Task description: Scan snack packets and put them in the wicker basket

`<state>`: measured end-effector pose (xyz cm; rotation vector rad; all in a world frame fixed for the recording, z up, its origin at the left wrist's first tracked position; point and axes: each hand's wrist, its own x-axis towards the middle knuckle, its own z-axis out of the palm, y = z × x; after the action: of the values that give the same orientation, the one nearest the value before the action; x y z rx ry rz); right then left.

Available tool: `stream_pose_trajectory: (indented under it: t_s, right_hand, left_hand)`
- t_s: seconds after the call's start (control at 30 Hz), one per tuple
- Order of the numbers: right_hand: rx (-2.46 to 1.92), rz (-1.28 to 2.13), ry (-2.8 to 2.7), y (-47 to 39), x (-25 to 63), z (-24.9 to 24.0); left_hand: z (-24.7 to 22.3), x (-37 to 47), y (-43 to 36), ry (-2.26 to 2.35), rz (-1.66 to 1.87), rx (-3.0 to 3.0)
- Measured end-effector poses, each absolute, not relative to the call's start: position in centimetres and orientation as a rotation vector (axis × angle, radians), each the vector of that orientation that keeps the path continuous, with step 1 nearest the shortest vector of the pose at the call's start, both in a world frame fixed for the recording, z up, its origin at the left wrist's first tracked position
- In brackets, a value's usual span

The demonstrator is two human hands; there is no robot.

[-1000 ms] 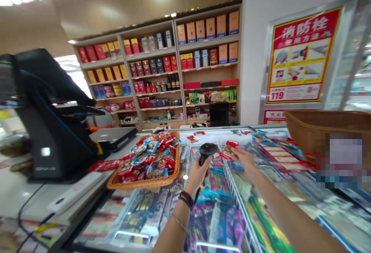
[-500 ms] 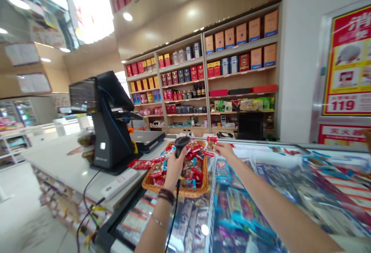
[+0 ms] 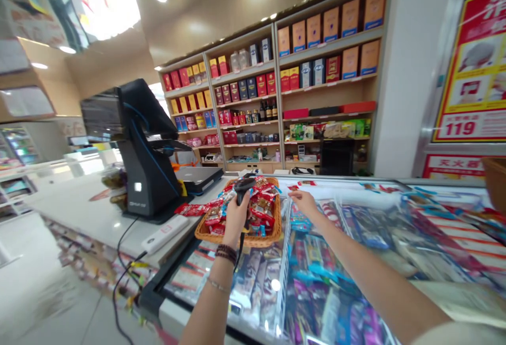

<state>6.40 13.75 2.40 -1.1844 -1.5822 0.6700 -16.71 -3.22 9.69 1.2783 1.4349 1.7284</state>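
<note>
My left hand (image 3: 236,213) is wrapped round the grip of a black handheld barcode scanner (image 3: 244,183), its head facing away from me and its cable hanging below the wrist. Beneath it sits a wicker basket (image 3: 256,240) heaped with small red snack packets (image 3: 263,207). To the right of the basket, my right hand (image 3: 304,202) hovers over the glass-topped case, thumb and fingers drawn together. A small red packet (image 3: 293,188) shows just beyond those fingertips; whether they touch it I cannot tell. Another red packet (image 3: 307,183) lies behind it on the case's edge.
A black checkout terminal (image 3: 144,160) and a flat scale (image 3: 201,177) stand on the counter at left, near a white power strip (image 3: 165,233). Below my arms, the glass case (image 3: 253,287) holds many wrapped goods. Shelves (image 3: 245,84) of boxes and bottles line the back wall.
The red packet pinched upright in my right hand no longer shows between its fingers. My left hand keeps hold of the scanner over the basket. The view has tilted down slightly.
</note>
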Motion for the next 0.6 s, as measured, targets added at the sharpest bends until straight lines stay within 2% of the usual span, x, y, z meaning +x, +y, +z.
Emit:
stream_pose_trajectory:
  t_s: [0.3, 0.6]
  right_hand:
    - [-1.597, 0.456, -1.69, 15.9, 16.3, -0.6]
    - [-1.362, 0.332, -1.924, 23.7, 12.5, -1.7]
  left_hand:
    - [6.7, -4.0, -1.1, 1.118, 1.566, 1.242]
    - [2.0, -2.4, 1.5, 1.314, 1.542, 1.191]
